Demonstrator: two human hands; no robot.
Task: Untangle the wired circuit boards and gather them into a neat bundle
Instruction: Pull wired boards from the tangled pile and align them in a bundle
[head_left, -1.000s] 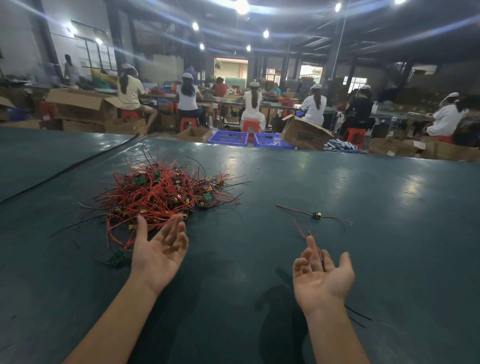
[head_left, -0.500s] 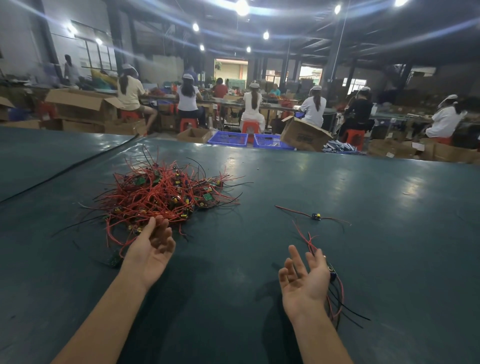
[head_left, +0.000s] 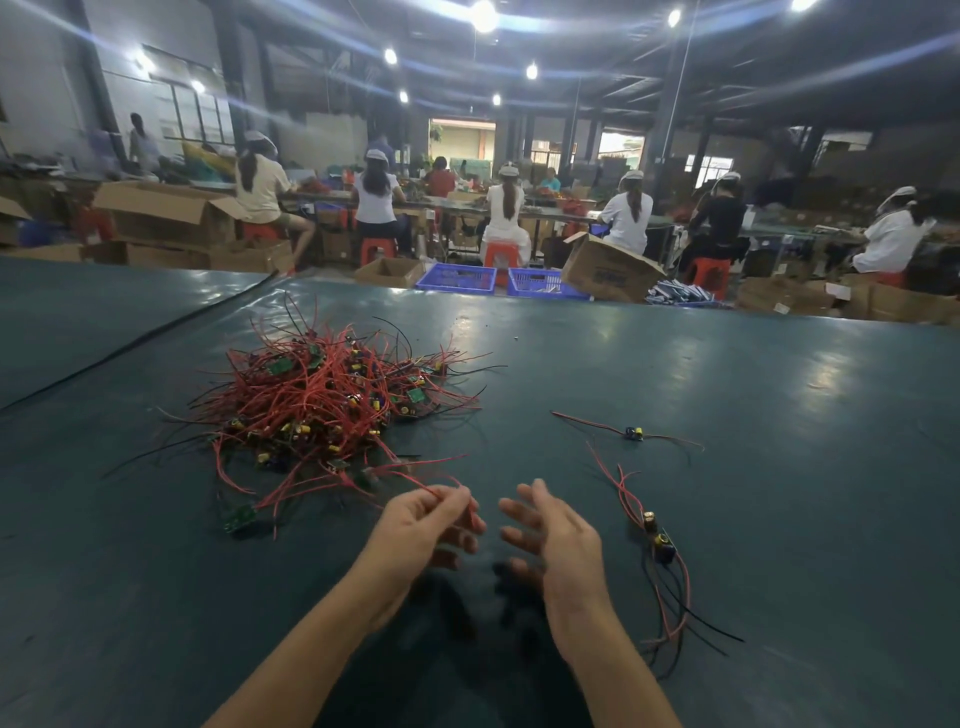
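— Red wire (head_left: 423, 487) is sitting in the left hand (head_left: 426, 525), nearest us: thumb and fingertips are pinching its end, and the strand is running back toward the pile.
— And the right hand (head_left: 550, 535)?
— It's hovering just beside, fingers spread apart, gripping nothing. It's a bit blurred, mind.
— So what's counting as done?
— Very little, I'm judging. Just right of that hand a small bundle (head_left: 657, 545) is lying on the table (head_left: 779, 467): a couple of boards, with leads running roughly one way.
— And what's waiting?
— Nearly everything. A green board (head_left: 240, 517) is straying off to the left, at the pile's near edge. Further out a single board (head_left: 632, 433) is lying alone with its wires stretched out, well apart from the bundle. Then the pile (head_left: 322, 400) itself is sitting knotted, red and black leads poking out every way, many boards buried inside.
— Early days, then.
— I'm calling it the start: one lead is being teased out and the bulk is waiting. Far behind, workers (head_left: 376, 200) are sitting at long benches among boxes (head_left: 608, 267).
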